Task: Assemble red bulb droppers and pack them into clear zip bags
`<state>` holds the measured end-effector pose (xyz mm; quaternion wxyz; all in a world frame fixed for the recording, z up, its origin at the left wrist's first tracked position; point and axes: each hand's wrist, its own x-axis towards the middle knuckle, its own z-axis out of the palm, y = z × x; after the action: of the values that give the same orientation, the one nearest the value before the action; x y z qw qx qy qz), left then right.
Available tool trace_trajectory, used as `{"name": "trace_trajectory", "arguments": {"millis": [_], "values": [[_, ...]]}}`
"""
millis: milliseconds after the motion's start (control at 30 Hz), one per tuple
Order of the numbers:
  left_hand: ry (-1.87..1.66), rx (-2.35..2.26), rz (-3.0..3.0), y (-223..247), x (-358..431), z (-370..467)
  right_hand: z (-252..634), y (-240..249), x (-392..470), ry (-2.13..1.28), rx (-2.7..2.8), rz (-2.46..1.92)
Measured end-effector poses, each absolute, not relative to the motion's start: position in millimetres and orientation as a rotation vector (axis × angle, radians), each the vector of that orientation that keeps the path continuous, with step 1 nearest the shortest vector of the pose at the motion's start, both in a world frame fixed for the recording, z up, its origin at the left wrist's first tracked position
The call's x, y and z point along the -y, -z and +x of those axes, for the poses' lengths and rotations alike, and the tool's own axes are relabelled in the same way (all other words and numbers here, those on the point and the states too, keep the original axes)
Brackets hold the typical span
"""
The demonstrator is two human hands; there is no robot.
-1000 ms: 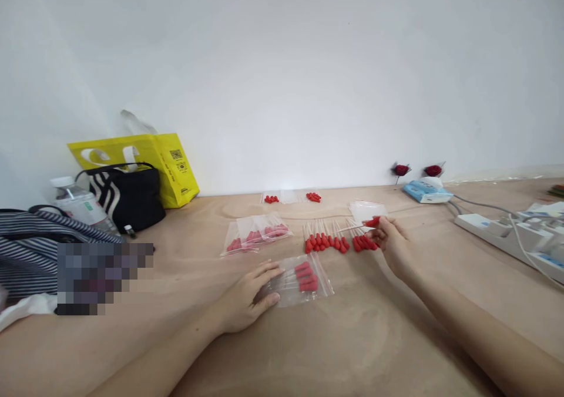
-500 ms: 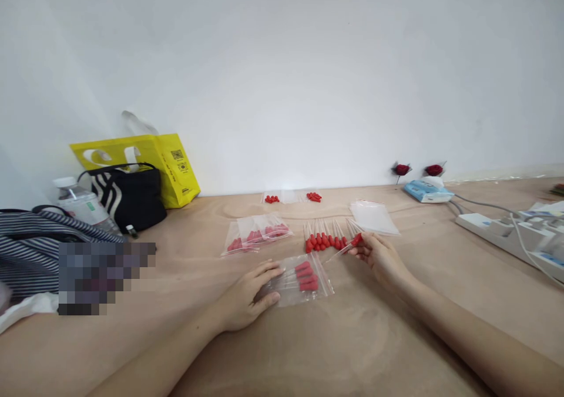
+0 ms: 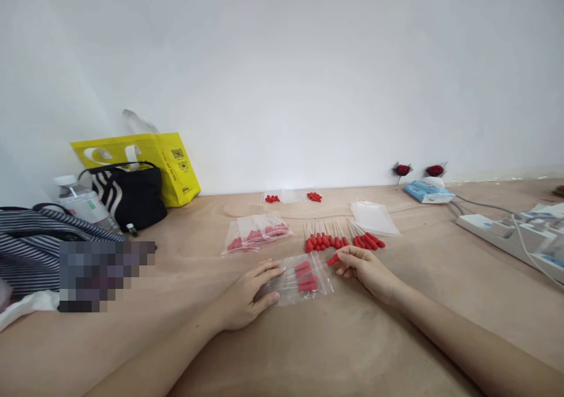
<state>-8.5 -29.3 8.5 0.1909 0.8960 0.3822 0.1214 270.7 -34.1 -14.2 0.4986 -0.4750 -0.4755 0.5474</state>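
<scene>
My left hand lies with fingers apart on the left end of a clear zip bag, which holds several red-headed sticks. Between the fingertips of my right hand is a red-tipped stick, its red end showing at the bag's right edge; its thin part is hard to make out. Behind the hands, several loose red-tipped sticks lie in a row, with another group at their right. Filled clear bags overlap behind my left hand.
Unfilled clear bags lie at the back right, near a blue tissue pack and a white power strip. More bagged red pieces rest by the wall. A yellow bag, black bag and bottle stand left.
My right hand has moved left and toward me with the red-tipped stick, from the loose sticks to the bag's edge. My left hand has stayed on the bag.
</scene>
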Motion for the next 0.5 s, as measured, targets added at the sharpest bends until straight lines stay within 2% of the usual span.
{"name": "trace_trajectory", "arguments": {"millis": [200, 500], "values": [[-0.331, -1.115, 2.529, -9, 31, -5, 262, 18, 35, -1.192, 1.586, -1.166], [-0.303, -1.121, 2.525, -12, 33, -2, 246, 17, 29, -1.041, 1.783, -1.12]]}}
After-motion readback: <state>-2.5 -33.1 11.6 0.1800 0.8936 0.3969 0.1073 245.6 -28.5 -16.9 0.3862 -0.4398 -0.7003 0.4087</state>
